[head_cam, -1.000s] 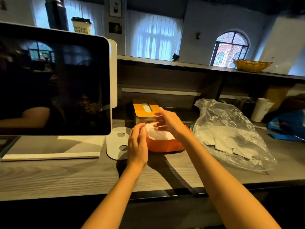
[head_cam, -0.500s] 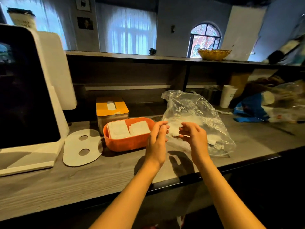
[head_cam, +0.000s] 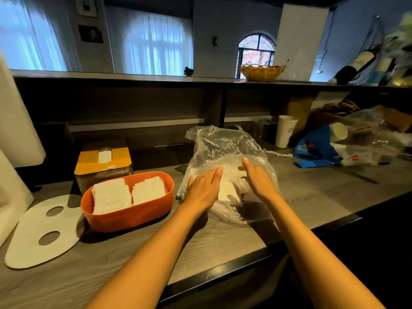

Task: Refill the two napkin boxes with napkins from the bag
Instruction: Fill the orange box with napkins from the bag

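Observation:
An orange open napkin box [head_cam: 133, 215] sits on the counter holding two stacks of white napkins [head_cam: 129, 194]. Behind it stands a second box with a yellow slotted lid [head_cam: 102, 160], a napkin poking from the slot. To the right lies a clear plastic bag [head_cam: 223, 148] with white napkins [head_cam: 227, 188] inside. My left hand [head_cam: 204, 188] rests flat on the bag's left side with fingers straight. My right hand [head_cam: 259, 179] is over the bag's right side, fingers extended, touching the plastic. Neither hand grips anything.
A white oval lid with two holes [head_cam: 42, 233] lies left of the orange box beside a white monitor stand [head_cam: 11, 192]. A white paper cup [head_cam: 286, 132], a blue bag [head_cam: 316, 148] and crumpled plastic [head_cam: 374, 134] sit at the right. A wicker basket [head_cam: 262, 72] stands on the upper shelf.
Both hands left the orange box and moved right onto the plastic bag, and the view swung right. The hands now lie on the bag instead of hovering before it.

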Demonstrator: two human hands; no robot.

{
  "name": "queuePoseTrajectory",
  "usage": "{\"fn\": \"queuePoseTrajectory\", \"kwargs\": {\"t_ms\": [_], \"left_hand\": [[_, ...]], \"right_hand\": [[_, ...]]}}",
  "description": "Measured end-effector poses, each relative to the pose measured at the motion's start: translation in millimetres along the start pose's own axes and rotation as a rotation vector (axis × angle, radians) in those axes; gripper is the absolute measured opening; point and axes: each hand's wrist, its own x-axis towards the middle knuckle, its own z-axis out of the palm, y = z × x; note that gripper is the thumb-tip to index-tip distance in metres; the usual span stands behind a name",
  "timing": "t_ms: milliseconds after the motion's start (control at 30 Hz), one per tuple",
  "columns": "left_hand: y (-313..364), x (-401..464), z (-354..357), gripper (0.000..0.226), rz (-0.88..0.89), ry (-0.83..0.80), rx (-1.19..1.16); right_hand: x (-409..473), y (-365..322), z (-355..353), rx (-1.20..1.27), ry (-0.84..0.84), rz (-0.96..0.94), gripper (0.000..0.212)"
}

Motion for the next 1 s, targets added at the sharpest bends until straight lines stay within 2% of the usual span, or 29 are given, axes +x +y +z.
{"fn": "queuePoseTrajectory", "kwargs": {"t_ms": [133,267,300,400,433,600,700,767,867,900,1000], "left_hand": [[-14.0,20.2,4.8,0.056,0.072,0.162,-0.001],[-27.1,28.8,10.1,0.059,0.012,0.197,-0.086],[-29.0,29.4,11.4,0.057,-0.01,0.176,-0.099],[-31.8,29.2,14.2,0.055,-0.06,0.15,-0.215],[-33.3,29.0,14.4,0.056,-0.072,0.165,-0.257],[-38.2,25.6,16.1,0.061,-0.096,0.207,-0.341],[-39.0,21.9,17.8,0.059,-0.054,0.223,-0.39],[-41.6,21.5,19.5,0.062,-0.059,0.211,-0.422],[-42.3,21.4,20.2,0.065,-0.106,0.192,-0.533],[-41.4,21.3,19.6,0.069,-0.131,0.194,-0.573],[-41.2,22.8,18.3,0.089,-0.201,0.196,-0.62]], "right_hand": [[23.5,-2.4,8.3,0.123,-0.056,-0.017,0.059],[37.7,2.6,30.6,0.037,-0.158,-0.014,0.053],[39.5,6.4,37.4,-0.037,-0.191,-0.023,0.057],[47.9,26.6,52.9,-0.366,-0.283,-0.082,0.09],[52.7,32.6,54.9,-0.456,-0.306,-0.104,0.096],[48.8,36.6,47.5,-0.471,-0.309,-0.123,0.068],[43.1,38.9,41.2,-0.304,-0.311,-0.135,0.051],[39.2,38.1,36.4,-0.182,-0.247,-0.149,0.044],[37.7,38.3,35.4,-0.146,0.048,-0.209,0.038],[37.3,37.8,37.8,-0.181,0.095,-0.208,0.039],[33.8,33.7,47.0,-0.31,0.088,-0.152,0.042]]}}
